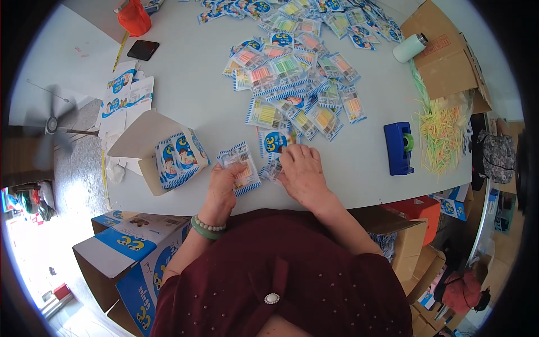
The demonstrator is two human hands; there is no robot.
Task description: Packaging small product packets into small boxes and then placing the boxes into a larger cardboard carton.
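My left hand, with a bead bracelet and a green bangle at its wrist, grips a small clear packet with blue striped ends. Its thumb lies across the packet's face. Just to the right, my right hand has its fingers bent down over another clear packet at the near end of the pile; its fingertips are partly hidden. Colourful strips show through many packets of the heap beyond my hands. To the left, an open white carton lies tilted, holding several blue-and-white packets in rows.
On the right are a blue tape dispenser, a mass of loose coloured strips, a white bottle and a cardboard box. Flattened cartons, a phone and an orange bag lie at left. Boxes stand below the table edge.
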